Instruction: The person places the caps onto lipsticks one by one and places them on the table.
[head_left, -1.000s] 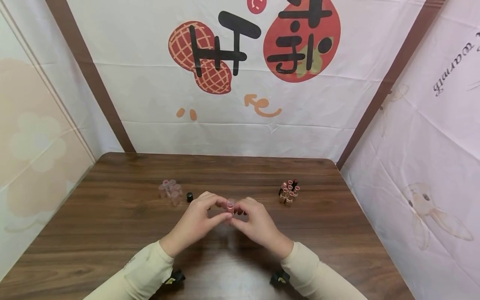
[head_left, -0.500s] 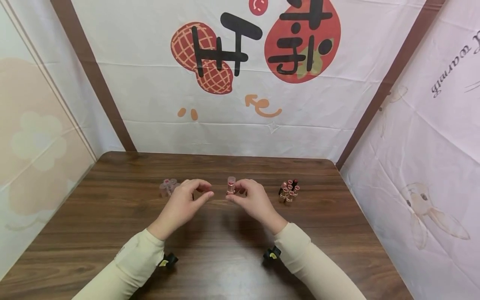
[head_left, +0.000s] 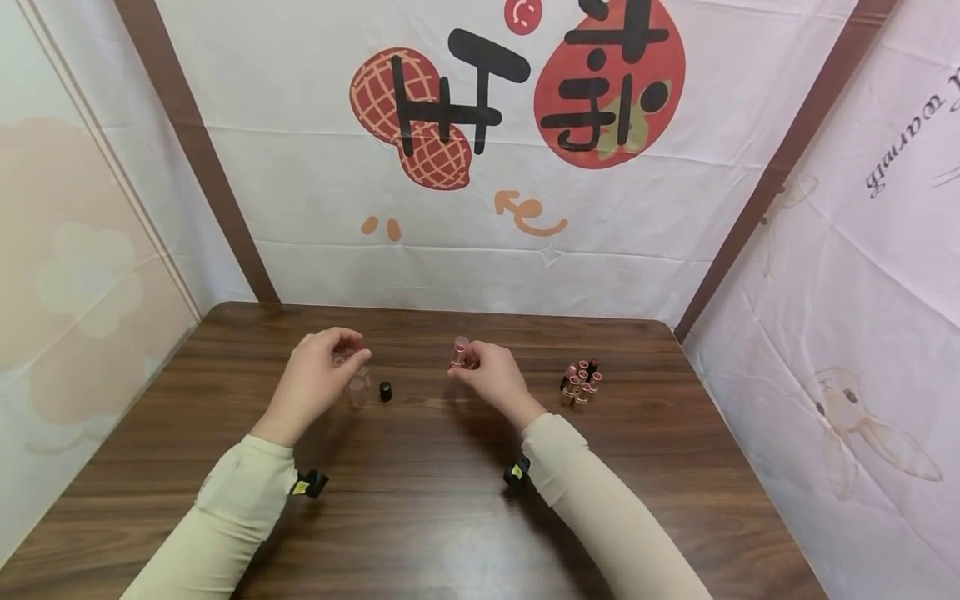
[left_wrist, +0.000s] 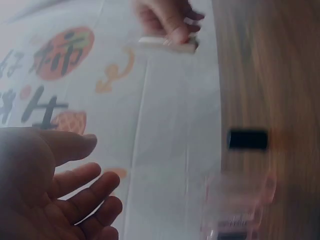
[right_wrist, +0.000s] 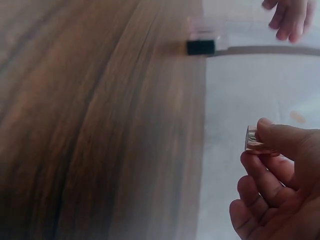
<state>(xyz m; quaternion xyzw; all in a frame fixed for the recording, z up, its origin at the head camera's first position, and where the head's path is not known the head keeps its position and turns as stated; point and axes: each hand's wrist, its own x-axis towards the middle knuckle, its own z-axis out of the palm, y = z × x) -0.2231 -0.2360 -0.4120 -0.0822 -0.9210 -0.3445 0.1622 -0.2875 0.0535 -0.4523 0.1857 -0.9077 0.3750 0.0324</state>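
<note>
My right hand (head_left: 497, 377) pinches a small lipstick (head_left: 459, 352) between thumb and fingers and keeps it upright above the table. Its clear cap is on, and the metallic lower part (right_wrist: 254, 140) shows at the fingertips in the right wrist view. My left hand (head_left: 313, 379) holds nothing, its fingers loosely bent over a cluster of clear caps (head_left: 360, 390), part of which it hides in the head view. A small black cap (head_left: 386, 391) stands just right of that cluster. The left wrist view shows the clear caps (left_wrist: 237, 192) blurred, beside the black one.
Several uncapped lipsticks (head_left: 581, 383) stand in a tight group on the right of the brown wooden table (head_left: 450, 500). A printed cloth (head_left: 322, 200) hangs behind the table's far edge, with more cloth on both sides.
Both hands were together at the lipstick. The left released it and moved left to the clear caps, while the right carried the lipstick forward, farther from me.
</note>
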